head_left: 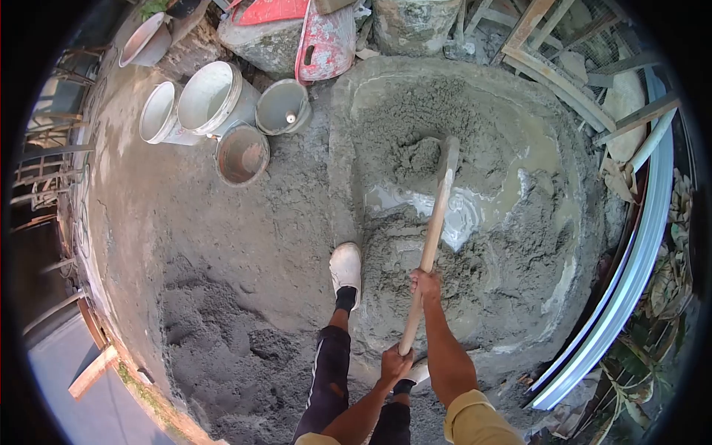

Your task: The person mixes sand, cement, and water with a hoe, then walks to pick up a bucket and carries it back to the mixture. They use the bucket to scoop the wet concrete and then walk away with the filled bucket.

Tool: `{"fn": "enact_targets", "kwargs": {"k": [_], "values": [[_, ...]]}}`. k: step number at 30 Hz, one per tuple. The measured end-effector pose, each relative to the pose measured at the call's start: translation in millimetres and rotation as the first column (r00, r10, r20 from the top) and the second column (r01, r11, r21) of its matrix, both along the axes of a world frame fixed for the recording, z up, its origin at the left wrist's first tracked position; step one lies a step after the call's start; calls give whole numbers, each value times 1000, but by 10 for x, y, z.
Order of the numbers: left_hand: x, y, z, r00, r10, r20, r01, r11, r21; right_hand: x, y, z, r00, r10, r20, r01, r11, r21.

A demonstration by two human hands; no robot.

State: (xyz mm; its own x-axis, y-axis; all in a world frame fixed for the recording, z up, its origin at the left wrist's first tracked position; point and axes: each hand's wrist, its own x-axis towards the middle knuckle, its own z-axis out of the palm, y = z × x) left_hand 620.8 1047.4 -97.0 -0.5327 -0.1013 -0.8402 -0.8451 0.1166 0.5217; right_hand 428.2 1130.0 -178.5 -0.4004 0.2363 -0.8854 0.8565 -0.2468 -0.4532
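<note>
My right hand (425, 285) grips the wooden handle of a hoe (436, 222) about midway along it. Closer to my body, my left hand (397, 363) is wrapped around the handle's butt end. The hoe's head (449, 154) lies at the far end, in wet grey mortar (415, 104); its blade is partly hidden by the mix. Between the far heap and a nearer heap (482, 278) sits a shiny puddle (463, 215). A low raised edge (343, 148) borders the mixing area.
White buckets (210, 96), a grey bucket (282, 107) and a smaller pail (242, 156) stand at the upper left. Dark sand (222, 356) lies lower left. Wooden frames (556, 81) and metal sheets (630, 297) edge the right. My shoe (345, 265) is beside the raised edge.
</note>
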Motion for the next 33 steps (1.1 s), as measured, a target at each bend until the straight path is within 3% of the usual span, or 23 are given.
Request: {"fn": "enact_targets", "kwargs": {"k": [2, 9, 11, 12, 14, 18, 21, 23, 25, 27, 29, 31, 33], "values": [[375, -9, -83, 992, -104, -73, 93, 985, -143, 318, -20, -9, 998, -16, 57, 16, 1000, 5], [1142, -86, 162, 981, -190, -48, 176, 961, -213, 1167, -49, 246, 998, -48, 50, 51, 997, -50], [1206, -63, 246, 972, -207, -111, 183, 963, -198, 1247, 41, 355, 983, -184, 27, 186, 975, -125], [1126, -49, 312, 973, -202, -111, 179, 965, -193, 1200, 96, 424, 983, -179, 27, 181, 976, -119], [719, -99, 467, 972, -186, -144, 178, 982, -66, 915, 186, 728, 977, -142, -161, 134, 989, -65], [-298, 76, 414, 906, -301, -297, 273, 953, -133, -275, 354, 1469, 909, -174, -378, 211, 976, 58], [-1324, 199, 407, 893, -317, -321, 300, 948, -101, -1110, 545, 1481, 871, -105, -479, 221, 956, 193], [-1699, 266, 142, 891, -336, -305, 326, 942, -86, -1486, 672, 1228, 853, -91, -514, 240, 943, 232], [-1678, 172, -81, 904, -335, -265, 326, 942, -81, -1557, 711, 722, 898, -97, -429, 200, 959, 201], [-1425, 37, -236, 944, -329, -39, 329, 944, 5, -1236, 602, 66, 978, -95, -184, 126, 978, 165], [-983, -75, -290, 934, -354, -37, 351, 933, -75, -826, 454, -198, 996, -75, 42, 68, 986, 150], [-846, -241, -279, 929, -368, -32, 358, 919, -168, -610, 300, -234, 989, -146, 23, 143, 985, 99], [-711, -274, -180, 927, -375, 17, 374, 921, -108, -360, 307, -246, 978, -206, 22, 204, 976, 77]]}}
